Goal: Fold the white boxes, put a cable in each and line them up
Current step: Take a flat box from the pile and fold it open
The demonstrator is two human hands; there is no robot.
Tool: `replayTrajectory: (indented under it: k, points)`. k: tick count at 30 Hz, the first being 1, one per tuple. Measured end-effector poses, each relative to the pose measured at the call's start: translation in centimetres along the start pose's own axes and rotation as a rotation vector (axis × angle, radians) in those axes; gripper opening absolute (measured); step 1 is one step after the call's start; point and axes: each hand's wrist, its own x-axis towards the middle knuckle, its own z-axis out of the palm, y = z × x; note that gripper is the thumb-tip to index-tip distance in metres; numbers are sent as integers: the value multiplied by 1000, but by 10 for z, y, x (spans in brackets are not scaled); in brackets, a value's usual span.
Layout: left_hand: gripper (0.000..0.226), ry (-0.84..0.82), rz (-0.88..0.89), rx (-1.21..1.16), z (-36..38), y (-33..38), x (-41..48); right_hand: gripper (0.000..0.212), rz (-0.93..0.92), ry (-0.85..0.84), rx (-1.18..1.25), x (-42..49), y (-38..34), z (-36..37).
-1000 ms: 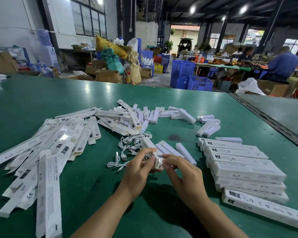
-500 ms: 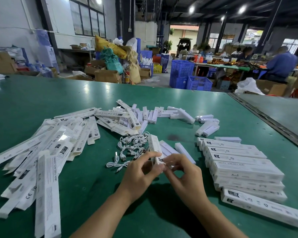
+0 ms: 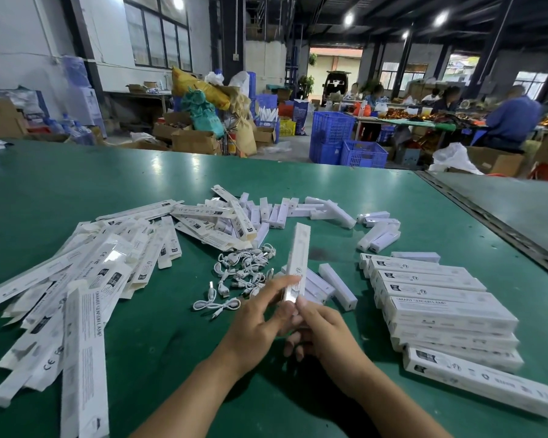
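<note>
1. Hands meet low over the near middle of the green table (image 3: 178,358). The right hand (image 3: 325,335) pinches the near end of the held box (image 3: 298,257) with curled fingertips, probably to press its end flap shut.
2. The left hand (image 3: 253,324) lays a straight forefinger along the left side of the box, apparently to steady it. Its thumb is hidden, so I cannot tell whether this hand actually grips the box.
3. The long axis of the box runs away from the person. The near end is in the fingers and the far end is lifted off the table, pointing at the far edge and leaning slightly right. Its print is blurred.
4. Just beyond the left hand lies a loose heap of white cables (image 3: 244,273), close enough to reach for loading.
5. On the right, finished boxes (image 3: 440,306) lie side by side and touching, with their long axes running left to right. The nearest one sits skewed. The box in hand likely belongs in this row.
6. On the left, flat boxes (image 3: 92,279) lie fanned out, not yet folded.
7. Farther off, short white blocks (image 3: 339,213) are scattered across the table.
8. Past the table stand blue crates (image 3: 332,134) and seated people (image 3: 513,118) at another bench.
</note>
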Motion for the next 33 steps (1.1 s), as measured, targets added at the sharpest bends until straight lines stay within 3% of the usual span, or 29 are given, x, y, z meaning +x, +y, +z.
replayTrajectory:
  k: [3, 7, 15, 20, 27, 33]
  points:
    - [52, -19, 13, 2, 2, -1, 0, 32, 10, 16, 72, 1, 2, -1]
    - [71, 31, -7, -5, 3, -9, 1, 36, -98, 298, 104, 5, -1, -3]
    - [67, -7, -76, 27, 6, -12, 2, 29, -119, 644, 267, 17, -13, -16]
    - [61, -11, -95, 38, 8, -9, 3, 32, -169, 669, 432, 22, -18, -19]
    - [62, -10, -105, 40, 9, -5, 3, 38, -200, 581, 729, 25, -19, -28]
    - [65, -13, -123, 36, 8, -4, 2, 33, -176, 545, 820, 27, -13, -31]
